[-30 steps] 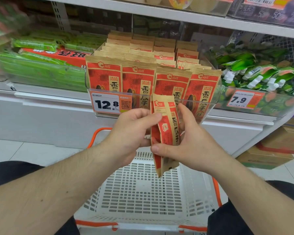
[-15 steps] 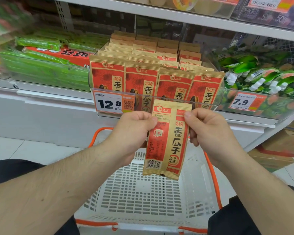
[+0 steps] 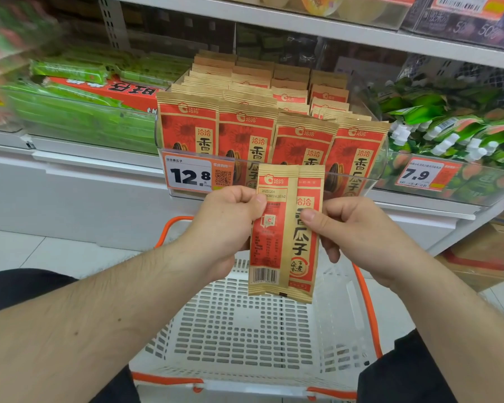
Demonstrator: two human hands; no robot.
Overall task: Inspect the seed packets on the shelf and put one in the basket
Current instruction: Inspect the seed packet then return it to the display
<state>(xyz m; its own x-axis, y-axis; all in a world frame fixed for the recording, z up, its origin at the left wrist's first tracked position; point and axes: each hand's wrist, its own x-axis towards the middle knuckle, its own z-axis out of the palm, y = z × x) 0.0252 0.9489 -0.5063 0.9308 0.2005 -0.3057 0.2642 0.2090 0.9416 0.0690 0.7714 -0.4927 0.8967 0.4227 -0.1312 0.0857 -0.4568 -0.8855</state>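
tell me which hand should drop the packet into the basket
Probably the right hand. Its thumb lies across the packet near mid-height, a fuller hold. The left hand only pinches the upper left edge. The basket sits open right below both.

Held packet [image 3: 285, 237]: kraft-look paper, matt tan with red print, creased down the middle seam, crimped top and bottom. Shelf packets [image 3: 245, 126]: same matt paper finish. Bin [image 3: 373, 181] around them: clear glossy plastic, reflections on the front wall. Price tag [image 3: 197, 175]: smooth printed card, slight sheen. Basket [image 3: 245, 338]: white moulded plastic, slotted, semi-matt; its handle [image 3: 368, 309] is smooth orange plastic. Green packs [image 3: 79, 123] left: glossy film wrap. Pouches [image 3: 448, 132] right: shiny film with white plastic caps. Shelf [image 3: 332, 33]: painted white metal by the look, smooth. Floor [image 3: 56, 254]: pale tile, low gloss. Box [image 3: 489, 251] far right: matt brown cardboard.
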